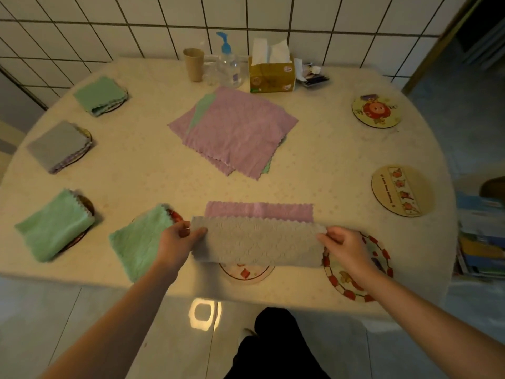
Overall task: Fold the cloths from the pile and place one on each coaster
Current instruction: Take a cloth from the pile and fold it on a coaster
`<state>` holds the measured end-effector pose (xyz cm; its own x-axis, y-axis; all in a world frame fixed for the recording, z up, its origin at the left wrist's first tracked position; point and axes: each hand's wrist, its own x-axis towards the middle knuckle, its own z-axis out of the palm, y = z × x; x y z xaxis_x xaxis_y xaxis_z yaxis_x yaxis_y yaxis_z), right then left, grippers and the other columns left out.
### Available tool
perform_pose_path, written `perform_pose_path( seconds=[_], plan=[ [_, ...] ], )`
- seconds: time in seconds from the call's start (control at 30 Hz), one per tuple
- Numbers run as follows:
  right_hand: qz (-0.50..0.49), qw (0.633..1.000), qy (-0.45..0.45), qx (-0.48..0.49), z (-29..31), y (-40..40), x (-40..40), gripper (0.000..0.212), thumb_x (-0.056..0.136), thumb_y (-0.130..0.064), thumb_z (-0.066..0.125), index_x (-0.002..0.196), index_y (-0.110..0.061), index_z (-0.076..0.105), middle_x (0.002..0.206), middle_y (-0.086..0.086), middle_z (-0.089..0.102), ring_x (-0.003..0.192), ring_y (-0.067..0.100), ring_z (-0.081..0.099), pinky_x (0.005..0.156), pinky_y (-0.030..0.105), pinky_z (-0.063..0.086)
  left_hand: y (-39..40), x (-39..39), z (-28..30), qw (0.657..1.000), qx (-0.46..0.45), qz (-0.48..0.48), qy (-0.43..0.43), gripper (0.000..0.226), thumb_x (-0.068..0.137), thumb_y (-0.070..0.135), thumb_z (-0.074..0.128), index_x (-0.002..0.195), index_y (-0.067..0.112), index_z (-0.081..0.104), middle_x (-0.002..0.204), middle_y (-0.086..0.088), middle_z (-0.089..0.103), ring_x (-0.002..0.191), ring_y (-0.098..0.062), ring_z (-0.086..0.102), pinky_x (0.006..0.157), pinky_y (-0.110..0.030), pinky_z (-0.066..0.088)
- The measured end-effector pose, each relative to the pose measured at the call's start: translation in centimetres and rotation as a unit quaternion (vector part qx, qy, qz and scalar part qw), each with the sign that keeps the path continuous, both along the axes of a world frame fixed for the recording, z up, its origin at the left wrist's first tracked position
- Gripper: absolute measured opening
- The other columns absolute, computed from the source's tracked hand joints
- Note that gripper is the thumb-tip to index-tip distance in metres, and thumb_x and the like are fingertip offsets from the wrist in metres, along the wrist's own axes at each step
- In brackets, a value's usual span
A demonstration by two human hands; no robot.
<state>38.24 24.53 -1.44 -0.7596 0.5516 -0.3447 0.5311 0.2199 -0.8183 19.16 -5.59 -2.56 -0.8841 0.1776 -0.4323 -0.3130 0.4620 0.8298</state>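
Note:
A cloth (257, 242), grey on one side and purple on the other, lies at the table's front edge with its near half lifted over. My left hand (181, 236) pinches its left corner and my right hand (341, 242) pinches its right corner. The pile of purple and green cloths (235, 129) sits mid-table. Folded cloths cover several coasters on the left: green (101, 95), grey (58, 146), green (54, 224), green (140, 242). Bare coasters lie under the held cloth (246, 273), under my right wrist (352, 280), and at the right (401, 190) and far right (377, 110).
At the back by the tiled wall stand a paper cup (194, 64), a pump bottle (228, 64), a tissue box (272, 73) and small items (311, 75). The round table's edge (273, 296) runs just below my hands. Stacked books (481, 242) sit at right.

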Motion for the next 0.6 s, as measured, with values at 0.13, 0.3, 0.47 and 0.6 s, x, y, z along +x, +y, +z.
perform_pose_path(
  seconds=[0.13,0.3,0.47,0.6],
  plan=[
    [-0.062,0.996,-0.047,-0.044,-1.8,1.6,-3.3,0.014,0.09,-0.021,0.062,0.081,-0.012,0.068,0.084,0.011,0.071,0.082,0.031,0.068,0.08,0.048,0.056,3.2,-2.4,-0.8,0.997,-0.042,0.047,-0.035,0.015,0.086,0.028,0.068,0.081,0.013,0.068,0.083,-0.009,0.065,0.079,-0.025,0.057,0.069,-0.039,0.046],
    [-0.069,0.992,-0.094,-0.046,-3.3,2.7,-5.7,0.012,0.091,-0.023,0.059,0.08,-0.024,0.062,0.081,0.002,0.068,0.081,0.026,0.068,0.082,0.049,0.055,4.6,-4.1,-2.3,0.994,-0.093,0.046,-0.042,0.018,0.088,0.029,0.066,0.083,0.013,0.068,0.085,-0.009,0.066,0.08,-0.025,0.056,0.07,-0.037,0.045],
    [-0.048,0.992,-0.108,-0.048,-4.3,3.7,-6.8,0.006,0.091,-0.021,0.059,0.087,-0.021,0.064,0.082,0.0,0.068,0.079,0.023,0.067,0.08,0.046,0.057,4.9,-4.6,-2.9,0.992,-0.119,0.036,-0.028,0.02,0.09,0.029,0.063,0.088,0.01,0.067,0.084,-0.009,0.067,0.082,-0.027,0.059,0.073,-0.038,0.046],
    [-0.063,0.99,-0.114,-0.056,-4.4,3.8,-7.0,0.011,0.091,-0.021,0.06,0.098,-0.013,0.065,0.08,0.0,0.067,0.073,0.023,0.068,0.073,0.044,0.059,5.1,-4.8,-3.2,0.99,-0.138,0.034,-0.017,0.02,0.09,0.031,0.062,0.09,0.011,0.067,0.085,-0.007,0.067,0.081,-0.027,0.06,0.07,-0.036,0.047]
  ],
)
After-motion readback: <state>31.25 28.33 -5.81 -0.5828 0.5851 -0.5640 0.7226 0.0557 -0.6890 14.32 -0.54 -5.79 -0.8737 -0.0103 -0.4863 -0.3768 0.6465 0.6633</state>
